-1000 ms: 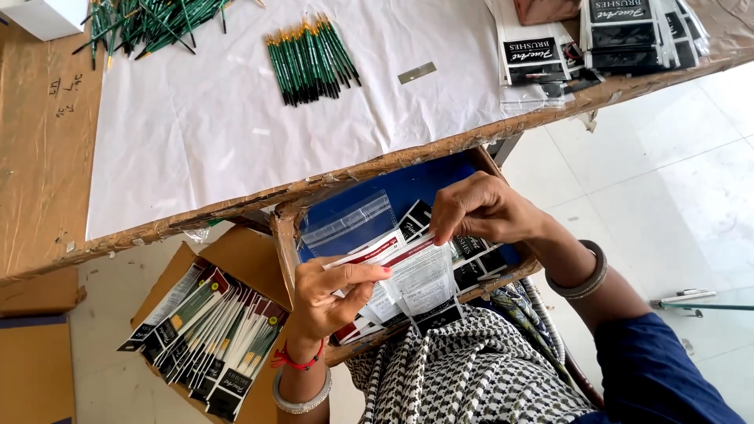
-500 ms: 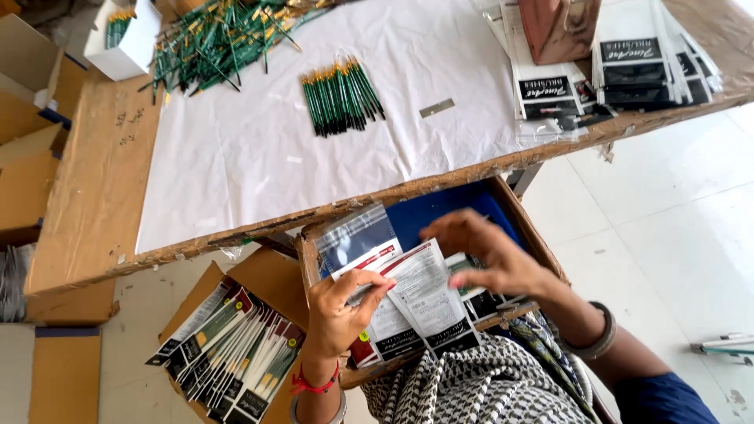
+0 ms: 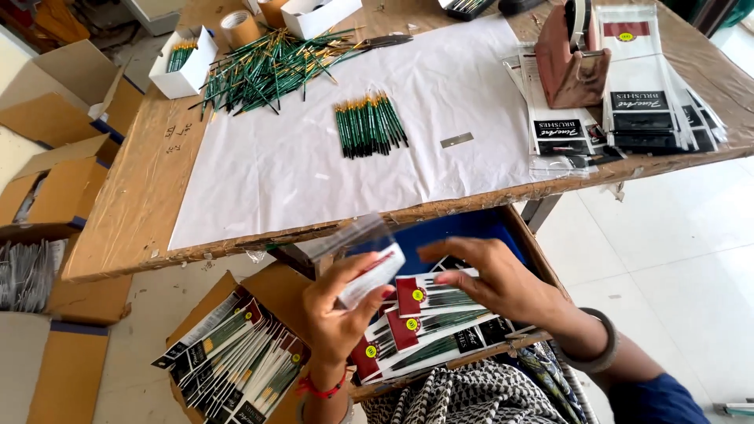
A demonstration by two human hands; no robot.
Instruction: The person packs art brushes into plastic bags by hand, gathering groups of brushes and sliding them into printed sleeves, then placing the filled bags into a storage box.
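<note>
Left hand (image 3: pixel 338 314) closed around clear plastic brush packet with red-and-white card (image 3: pixel 367 267), raised below desk's near edge. Right hand (image 3: pixel 491 279) open, fingers spread, hovering over stacked packets in blue-lined wooden tray (image 3: pixel 471 232), possibly touching top one. Neat bundle of green-handled brushes (image 3: pixel 369 126) on white paper sheet (image 3: pixel 290 173), mid-desk. Brown tape dispenser (image 3: pixel 569 67) toward right edge.

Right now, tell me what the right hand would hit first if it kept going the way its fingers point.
The right hand points left, toward the clear packet held up in the left hand. It would probably meet that first, though depth is unclear.
</note>
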